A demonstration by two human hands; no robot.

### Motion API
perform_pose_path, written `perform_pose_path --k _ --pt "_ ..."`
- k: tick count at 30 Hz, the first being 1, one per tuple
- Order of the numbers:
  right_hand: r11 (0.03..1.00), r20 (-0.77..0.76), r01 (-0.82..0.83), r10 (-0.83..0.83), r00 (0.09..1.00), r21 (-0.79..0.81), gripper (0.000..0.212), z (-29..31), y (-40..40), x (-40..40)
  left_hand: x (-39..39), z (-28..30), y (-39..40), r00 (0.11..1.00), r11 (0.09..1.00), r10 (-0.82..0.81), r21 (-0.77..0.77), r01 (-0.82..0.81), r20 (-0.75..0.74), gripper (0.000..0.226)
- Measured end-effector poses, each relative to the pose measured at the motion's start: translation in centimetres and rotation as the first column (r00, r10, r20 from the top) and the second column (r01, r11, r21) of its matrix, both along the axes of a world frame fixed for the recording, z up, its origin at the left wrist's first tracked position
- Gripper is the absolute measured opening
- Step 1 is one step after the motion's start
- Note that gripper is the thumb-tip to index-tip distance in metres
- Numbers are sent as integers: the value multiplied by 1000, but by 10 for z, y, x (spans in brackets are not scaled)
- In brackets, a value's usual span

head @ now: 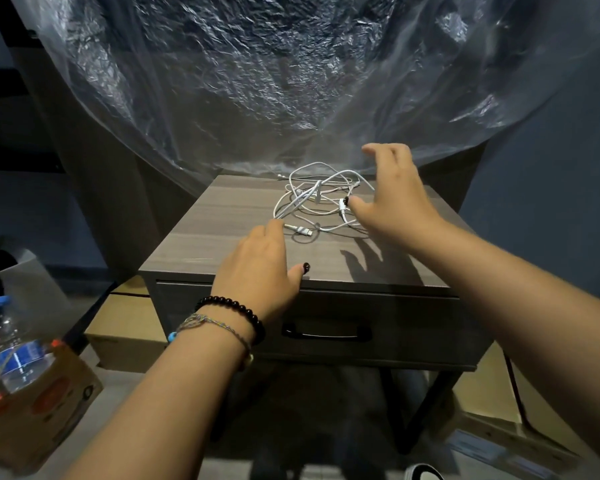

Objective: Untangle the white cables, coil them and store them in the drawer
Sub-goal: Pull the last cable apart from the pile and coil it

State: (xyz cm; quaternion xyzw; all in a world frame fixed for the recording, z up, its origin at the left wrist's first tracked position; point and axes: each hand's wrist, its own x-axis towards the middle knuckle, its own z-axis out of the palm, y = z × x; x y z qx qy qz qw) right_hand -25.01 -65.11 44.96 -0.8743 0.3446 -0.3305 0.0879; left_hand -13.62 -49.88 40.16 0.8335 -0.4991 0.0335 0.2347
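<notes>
- Behind the bench [222,216], crinkled clear plastic sheeting [257,81] hangs down to its rear edge.
- Bench: wood-grain top; drawer [413,327] below it closed, with a black handle [326,332].
- Cardboard box [39,403] at lower left holds a water bottle [13,348].
- White cables [319,199] lie tangled on the bench top, toward the back.
- Right hand [392,199] hovers over the tangle, grip open, fingers spread.
- Left hand [257,268] reaches with straight fingers, grip open, fingertips at the tangle's near edge; bracelets on the wrist.
</notes>
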Motion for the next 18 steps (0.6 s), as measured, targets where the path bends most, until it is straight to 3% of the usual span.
perform_pose_path --k 3,7,10,15,18 --pt "973 -114 112 -91 989 202 82 1 -16 10 5 1 1 1000 1000 -4 -26 3 -20 66" --pt "909 -62 192 -182 981 371 91 -17 -15 15 15 10 1 999 997 21 -77 -24 -46 77" --pt "934 -58 172 -161 985 314 86 -35 -9 11 18 15 0 998 988 10 -150 -19 -63 81" --pt "999 -22 41 -40 999 31 13 -42 -10 -8 15 10 -5 995 990 -24 -144 10 -93 81" --pt "996 35 -39 42 999 -77 10 -27 -9 -16 11 6 -10 994 990 -34 -141 19 -102 85"
